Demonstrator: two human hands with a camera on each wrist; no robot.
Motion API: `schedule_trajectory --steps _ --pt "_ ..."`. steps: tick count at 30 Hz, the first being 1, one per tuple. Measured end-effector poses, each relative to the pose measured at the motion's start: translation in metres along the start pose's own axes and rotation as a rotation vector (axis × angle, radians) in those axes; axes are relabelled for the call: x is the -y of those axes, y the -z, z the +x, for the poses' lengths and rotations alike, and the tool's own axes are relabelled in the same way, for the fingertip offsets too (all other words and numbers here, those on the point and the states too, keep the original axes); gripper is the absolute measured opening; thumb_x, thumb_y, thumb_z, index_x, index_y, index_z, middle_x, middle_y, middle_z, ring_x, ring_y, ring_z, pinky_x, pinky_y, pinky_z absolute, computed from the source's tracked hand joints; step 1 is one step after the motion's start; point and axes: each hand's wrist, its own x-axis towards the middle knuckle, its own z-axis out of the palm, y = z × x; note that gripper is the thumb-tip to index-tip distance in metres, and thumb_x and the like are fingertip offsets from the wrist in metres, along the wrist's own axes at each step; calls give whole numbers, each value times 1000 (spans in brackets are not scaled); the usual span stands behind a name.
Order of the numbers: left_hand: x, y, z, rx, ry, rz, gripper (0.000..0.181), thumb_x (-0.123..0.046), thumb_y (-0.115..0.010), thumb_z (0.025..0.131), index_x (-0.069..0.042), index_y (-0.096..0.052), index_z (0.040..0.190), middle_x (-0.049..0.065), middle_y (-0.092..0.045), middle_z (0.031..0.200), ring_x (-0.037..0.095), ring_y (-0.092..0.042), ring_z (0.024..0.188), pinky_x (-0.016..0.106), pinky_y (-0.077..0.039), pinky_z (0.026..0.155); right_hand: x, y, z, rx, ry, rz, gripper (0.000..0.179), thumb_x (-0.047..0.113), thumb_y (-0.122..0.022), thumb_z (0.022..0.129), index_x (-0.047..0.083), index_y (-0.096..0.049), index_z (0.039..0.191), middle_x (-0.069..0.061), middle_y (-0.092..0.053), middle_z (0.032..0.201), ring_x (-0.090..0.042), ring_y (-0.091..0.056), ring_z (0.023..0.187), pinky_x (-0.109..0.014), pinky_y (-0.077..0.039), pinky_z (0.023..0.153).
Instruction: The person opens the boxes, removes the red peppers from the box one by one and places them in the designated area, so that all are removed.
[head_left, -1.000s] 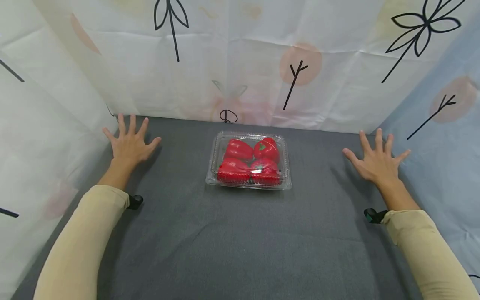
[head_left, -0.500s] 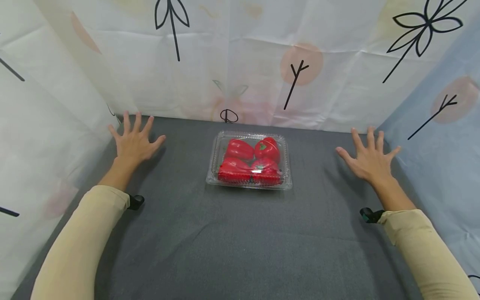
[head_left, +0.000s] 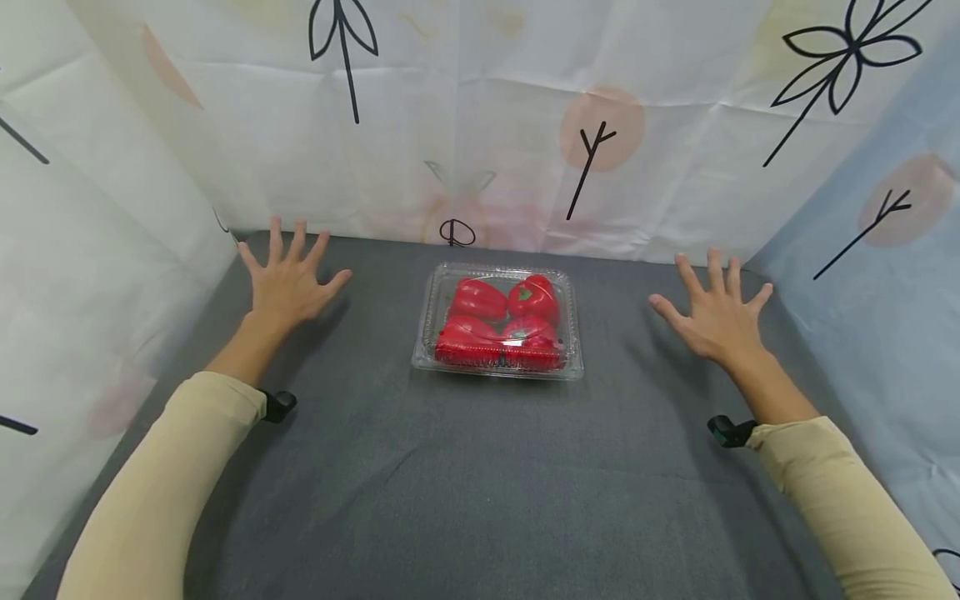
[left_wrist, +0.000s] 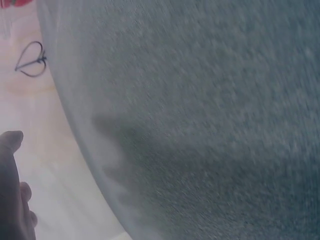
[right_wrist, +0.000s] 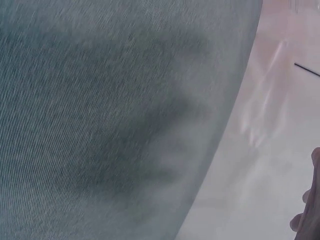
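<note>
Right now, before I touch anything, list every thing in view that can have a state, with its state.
Left hand: fingers spread, holding nothing.
Right hand: fingers spread, holding nothing.
Clear box: lid looks closed, lying flat.
Red peppers: four seen, inside the box.
Gray cloth: spread out, faintly creased.
Printed curtain: hanging, creased.
Sleeves: ending short of the hands.

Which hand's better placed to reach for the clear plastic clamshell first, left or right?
Practically a tie: the left hand and right hand flank the clear plastic clamshell at much the same distance, both spread and empty, with nothing in either's way. Left or right should probably serve equally.
</note>
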Motion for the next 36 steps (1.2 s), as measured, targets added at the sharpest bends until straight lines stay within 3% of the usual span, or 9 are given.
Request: schedule_trajectory --steps 17,25,32,36 --pt "-44 5 -7 17 -113 -131 83 -72 -30 96 -24 -11 161 12 -1 166 35 19 149 78 8 105 56 4 -8 -41 196 -32 83 70 -37 95 27 -10 161 -13 5 166 -43 4 150 -78 9 105" --pt "-59 1 -16 89 -187 -210 80 -68 -34 98 -25 -10 161 8 1 166 32 18 150 78 6 105 75 3 -13 -38 321 -26 78 62 -46 97 28 -14 161 -14 -3 166 -41 -4 150 -78 1 106" --pt "-66 -2 -23 153 -241 -320 76 -60 -39 100 -24 -13 161 11 -7 166 40 4 151 79 -7 105 90 0 -19 -4 441 -36 79 53 -54 97 26 -14 161 -15 -10 165 -40 -7 150 -77 -5 107" --pt "-70 -3 -26 232 -285 -414 76 -55 -43 101 -20 -13 161 13 -11 165 42 -2 150 77 -9 107 99 -2 -22 5 506 -28 81 51 -58 96 25 -17 160 -16 -13 164 -39 -10 150 -75 -7 109"
